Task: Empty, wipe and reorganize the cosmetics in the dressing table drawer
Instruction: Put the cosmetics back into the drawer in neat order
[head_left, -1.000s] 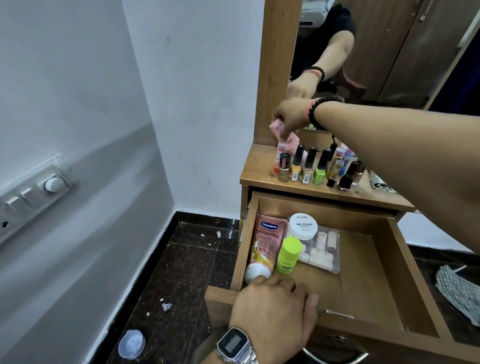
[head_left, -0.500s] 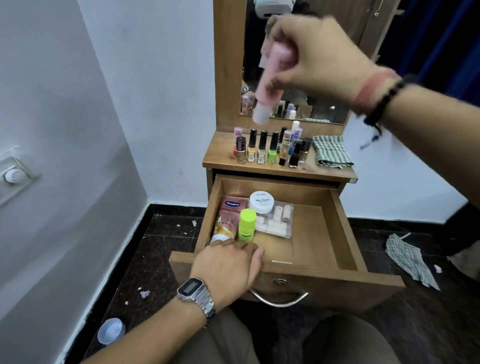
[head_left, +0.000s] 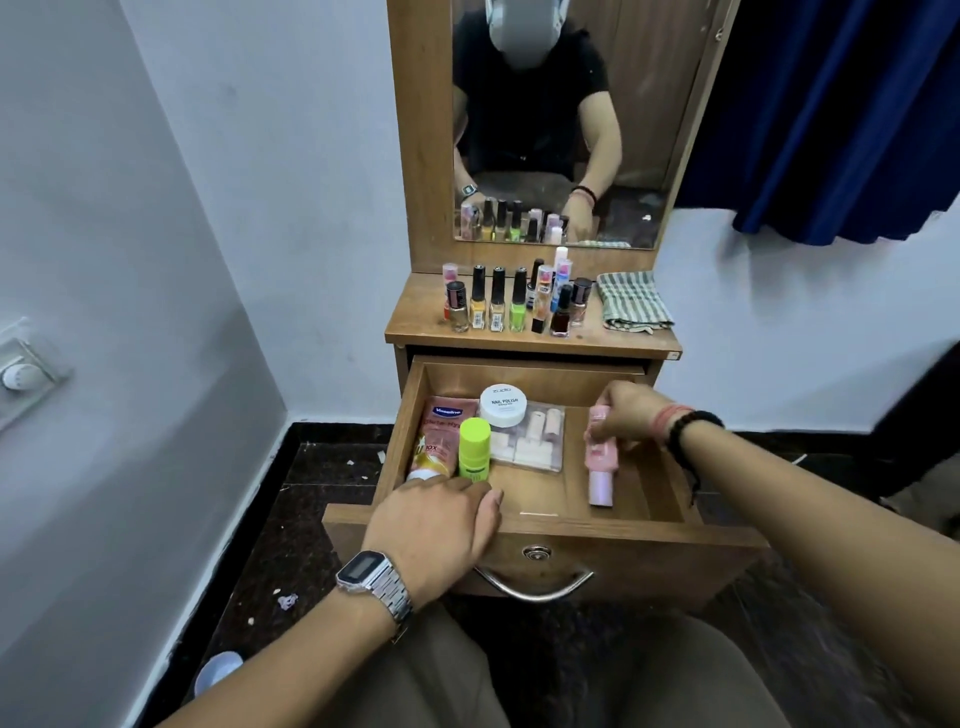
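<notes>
While the drawer (head_left: 597, 540) stands pulled out below the desk (head_left: 519, 340), I see my right hand (head_left: 626, 413) inside its right half, fingers curled round the upper end of a pink bottle (head_left: 601, 462). That bottle lies almost flat on the drawer floor, long axis running front to back, its paler end pointing toward the drawer front and its gripped end toward the back wall. It sits well apart from the things in the left half. Those are a Vaseline tube (head_left: 435, 434) along the left wall, lying lengthwise with its white cap toward me; a lime-green bottle (head_left: 474, 448) upright just beside it; a white nail polish remover jar (head_left: 502, 405) near the back; and a clear plastic case (head_left: 535, 434) of small pale pieces, lying flat, with the jar at its back left corner. My left hand (head_left: 441, 525) rests on the front edge of the drawer at the left, fingers loosely bent over the rim and pointing right, clasping nothing that I can make out; a metal watch (head_left: 371, 579) sits on that wrist. On the desk top, a row of nail polish bottles (head_left: 498, 301) stands upright on the left, and a folded striped cloth (head_left: 634, 301) lies at the right end. Behind them the mirror (head_left: 556, 124) reflects a seated person in a black shirt.
</notes>
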